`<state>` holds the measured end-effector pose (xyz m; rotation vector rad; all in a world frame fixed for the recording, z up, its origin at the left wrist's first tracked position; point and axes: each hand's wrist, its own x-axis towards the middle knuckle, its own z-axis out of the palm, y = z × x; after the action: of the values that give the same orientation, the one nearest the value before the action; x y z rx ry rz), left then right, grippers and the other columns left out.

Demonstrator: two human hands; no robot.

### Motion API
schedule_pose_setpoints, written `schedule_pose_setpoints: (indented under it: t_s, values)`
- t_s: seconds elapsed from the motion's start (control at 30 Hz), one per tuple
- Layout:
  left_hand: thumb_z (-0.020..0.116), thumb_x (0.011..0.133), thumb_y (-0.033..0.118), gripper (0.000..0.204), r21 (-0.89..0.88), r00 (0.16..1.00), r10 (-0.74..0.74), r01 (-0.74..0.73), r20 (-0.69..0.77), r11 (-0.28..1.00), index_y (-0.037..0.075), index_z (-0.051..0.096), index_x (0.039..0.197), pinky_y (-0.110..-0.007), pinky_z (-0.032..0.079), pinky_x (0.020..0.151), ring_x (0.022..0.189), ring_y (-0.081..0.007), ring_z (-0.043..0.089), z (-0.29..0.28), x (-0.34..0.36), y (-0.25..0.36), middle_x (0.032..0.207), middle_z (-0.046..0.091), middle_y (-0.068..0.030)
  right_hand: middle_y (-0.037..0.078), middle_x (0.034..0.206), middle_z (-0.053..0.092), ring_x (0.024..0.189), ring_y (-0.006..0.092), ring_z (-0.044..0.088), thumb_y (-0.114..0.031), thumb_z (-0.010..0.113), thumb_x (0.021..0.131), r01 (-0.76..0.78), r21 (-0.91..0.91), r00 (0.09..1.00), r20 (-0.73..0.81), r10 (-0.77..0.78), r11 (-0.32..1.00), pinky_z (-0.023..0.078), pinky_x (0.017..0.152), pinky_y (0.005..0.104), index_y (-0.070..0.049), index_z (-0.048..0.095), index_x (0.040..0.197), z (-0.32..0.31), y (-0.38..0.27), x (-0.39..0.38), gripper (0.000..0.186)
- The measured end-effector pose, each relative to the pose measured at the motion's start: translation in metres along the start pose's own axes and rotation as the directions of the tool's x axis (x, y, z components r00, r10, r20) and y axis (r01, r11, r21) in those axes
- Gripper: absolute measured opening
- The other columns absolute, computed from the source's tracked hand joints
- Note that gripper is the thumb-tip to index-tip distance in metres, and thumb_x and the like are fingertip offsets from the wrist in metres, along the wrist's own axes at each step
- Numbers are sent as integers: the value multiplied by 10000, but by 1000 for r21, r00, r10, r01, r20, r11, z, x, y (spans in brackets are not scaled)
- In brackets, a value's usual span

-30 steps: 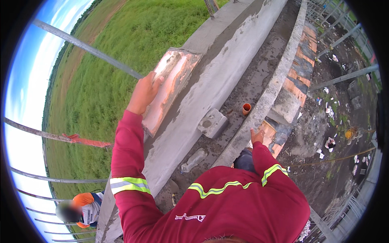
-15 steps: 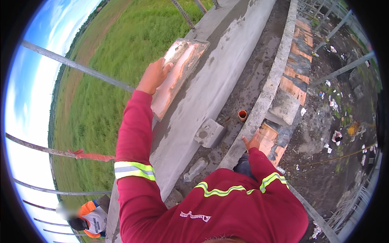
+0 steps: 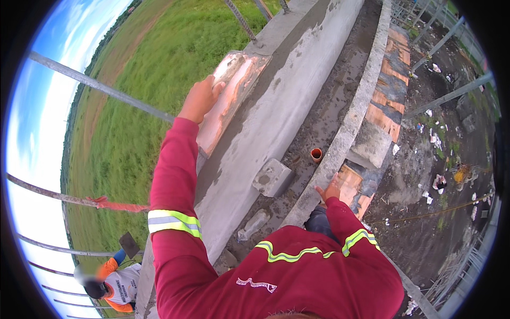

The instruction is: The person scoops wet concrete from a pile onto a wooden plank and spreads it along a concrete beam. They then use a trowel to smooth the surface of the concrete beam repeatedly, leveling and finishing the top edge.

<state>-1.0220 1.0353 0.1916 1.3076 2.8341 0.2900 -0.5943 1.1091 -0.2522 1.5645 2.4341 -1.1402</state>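
My left hand (image 3: pixel 200 98) is closed on a flat, pinkish board float (image 3: pixel 228 111) with a worn, cement-smeared face. The board lies on the top of the grey plastered concrete beam (image 3: pixel 276 117), along a darker wet band. My right hand (image 3: pixel 329 189) rests with fingers apart at a narrow concrete ledge (image 3: pixel 348 135), beside peach-and-grey weathered plywood (image 3: pixel 350 183). Between beam and ledge runs a wet channel with a concrete block (image 3: pixel 272 178) and an upright orange pipe (image 3: pixel 316 155).
Rebar stubs (image 3: pixel 239 21) rise at the beam's far end. Metal bars (image 3: pixel 101 85) project over grass at left. A co-worker (image 3: pixel 114 282) in orange sleeves holds a dark square tool at lower left. Another block (image 3: pixel 369 143) sits on plywood; littered dirt lies below at right.
My left hand and the board have moved forward along the beam, toward the rebar, mostly in the first half-second. The co-worker's arm has risen with the dark tool. The view has shifted slightly.
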Motion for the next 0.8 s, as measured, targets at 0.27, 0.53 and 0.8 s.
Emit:
schedule_pose_setpoints:
  t_s: [0.27,0.53,0.8]
  values:
    - [581,1012,362,450,-25,999,36,-36,39,999,-75,598,1118,-520,498,768,842,-469,662,-5,-15,4,888,669,-314,308,1488,431,1312,413,509,-583,843,705,-73,-57,980,180,82,996,452,1061,439,62,7,1580,-18,-6,0,1372]
    - [588,1010,351,428,-37,994,110,-110,-6,993,-71,593,1082,-527,491,737,817,-477,641,16,36,3,869,662,-300,319,1465,460,1270,408,553,-623,826,704,10,-126,995,97,2,992,479,1028,441,76,16,1575,-16,-5,0,1380]
    - [558,1027,359,425,-67,997,74,-74,-9,995,-65,576,1012,-553,461,731,798,-489,623,5,-49,-28,832,636,-314,310,1382,546,1189,394,615,-669,792,712,12,-176,991,131,12,984,509,977,435,90,-9,1568,-18,-5,3,1397]
